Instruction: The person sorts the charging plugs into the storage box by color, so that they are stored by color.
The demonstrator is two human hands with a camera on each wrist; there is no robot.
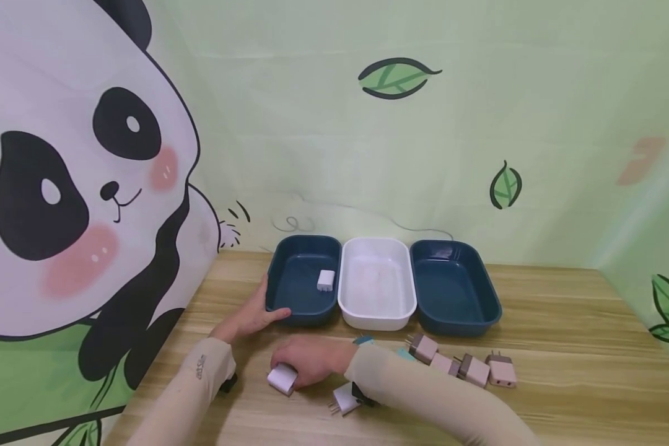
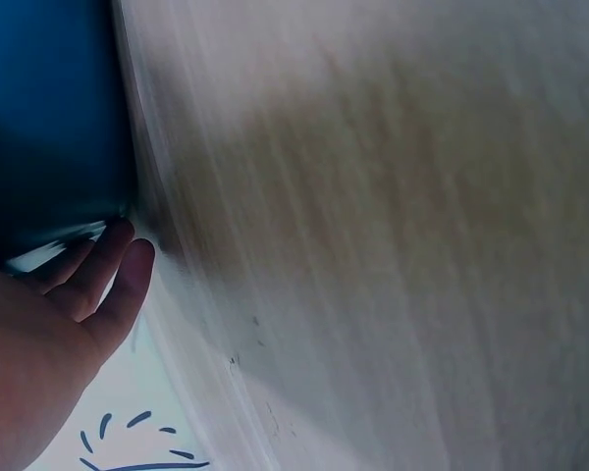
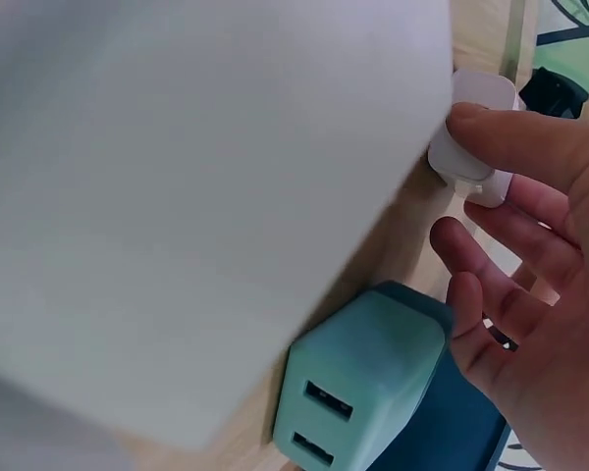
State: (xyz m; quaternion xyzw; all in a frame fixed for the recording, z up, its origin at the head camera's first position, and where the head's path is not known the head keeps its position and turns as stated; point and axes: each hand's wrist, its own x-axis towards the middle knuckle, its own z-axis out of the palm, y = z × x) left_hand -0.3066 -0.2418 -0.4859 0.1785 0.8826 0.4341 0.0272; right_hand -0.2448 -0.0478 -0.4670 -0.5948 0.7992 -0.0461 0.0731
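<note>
My right hand (image 1: 314,359) pinches a white charger plug (image 1: 282,378) between thumb and fingers, low over the table in front of the left blue bin (image 1: 303,319). In the right wrist view the thumb lies across the top of this white charger (image 3: 483,90), with fingertips under its side. My left hand (image 1: 253,313) rests at the near left corner of the left blue bin, thumb along the front rim, fingers extended by the outer side. Inside that bin lies one white charger (image 1: 326,280). Another white charger (image 1: 345,398), prongs showing, lies beside my right wrist.
A white bin (image 1: 376,322) and a second blue bin (image 1: 459,327) stand to the right in the row. Several pink-and-brown chargers (image 1: 502,370) lie before them, partly behind my right sleeve. A teal charger (image 3: 363,378) sits below my right hand in the right wrist view.
</note>
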